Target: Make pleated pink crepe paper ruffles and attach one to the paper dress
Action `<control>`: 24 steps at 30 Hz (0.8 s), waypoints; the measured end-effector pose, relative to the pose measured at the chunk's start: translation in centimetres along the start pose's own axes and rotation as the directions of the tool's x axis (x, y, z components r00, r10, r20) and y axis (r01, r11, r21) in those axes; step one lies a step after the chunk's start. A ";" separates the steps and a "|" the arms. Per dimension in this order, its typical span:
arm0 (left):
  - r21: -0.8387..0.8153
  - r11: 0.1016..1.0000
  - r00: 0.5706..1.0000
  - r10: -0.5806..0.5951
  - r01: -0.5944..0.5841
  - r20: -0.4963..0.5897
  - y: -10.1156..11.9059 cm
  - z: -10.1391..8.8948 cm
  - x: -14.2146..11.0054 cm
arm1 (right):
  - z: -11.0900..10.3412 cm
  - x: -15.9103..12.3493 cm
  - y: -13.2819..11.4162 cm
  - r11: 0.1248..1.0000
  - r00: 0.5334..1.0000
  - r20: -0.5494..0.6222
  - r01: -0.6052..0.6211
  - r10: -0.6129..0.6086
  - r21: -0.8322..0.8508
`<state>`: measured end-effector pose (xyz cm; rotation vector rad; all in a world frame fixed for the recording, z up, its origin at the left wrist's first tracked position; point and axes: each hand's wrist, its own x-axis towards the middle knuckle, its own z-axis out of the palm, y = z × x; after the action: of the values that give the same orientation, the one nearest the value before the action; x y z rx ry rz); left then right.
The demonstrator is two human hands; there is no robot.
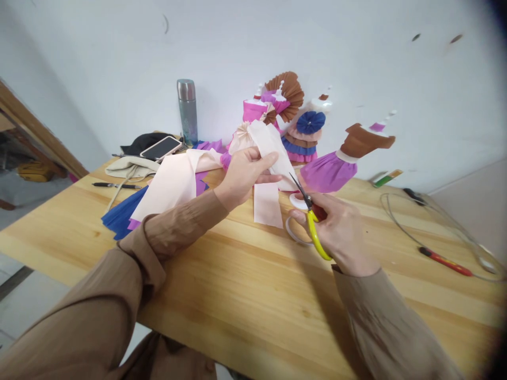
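Observation:
My left hand (244, 177) pinches a strip of pale crepe paper (269, 142) between thumb and fingers, above the middle of the table. In my right hand (336, 224) is a pair of yellow-handled scissors (315, 232), fingers through the handle loops. Its dark blades point up and left, with the tips at the lower right edge of the strip. Whether the blades have cut into it I cannot tell. Below the strip, a pale pink paper piece (268, 206) lies on the wood. A white ring, perhaps a tape roll (298, 201), sits just behind the scissors.
Several small paper-dressed mannequins (303, 137) stand near the wall, one purple-skirted figure (330, 171) leaning right. Crepe sheets (168, 184), a phone (161, 148), a pen (114, 185) and a steel flask (187, 111) occupy the left. A red-handled tool (446, 261) with a cord lies right.

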<state>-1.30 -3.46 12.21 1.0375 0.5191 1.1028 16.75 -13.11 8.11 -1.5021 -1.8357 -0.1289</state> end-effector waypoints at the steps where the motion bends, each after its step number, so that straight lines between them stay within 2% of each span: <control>1: -0.002 1.000 1.000 -0.002 0.002 0.000 0.0 0.0 0.0 | 0.0 0.0 -0.1 1.000 1.000 -0.003 -0.004 0.004 0.001; 24: -0.038 0.999 1.000 0.002 -0.002 -0.005 -0.1 -0.1 0.0 | 0.2 -0.3 0.0 0.998 1.000 -0.018 0.008 -0.009 -0.054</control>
<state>-1.30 -3.45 12.11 1.0027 0.4988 1.1133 16.66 -13.20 7.80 -1.5256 -1.8371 -0.1974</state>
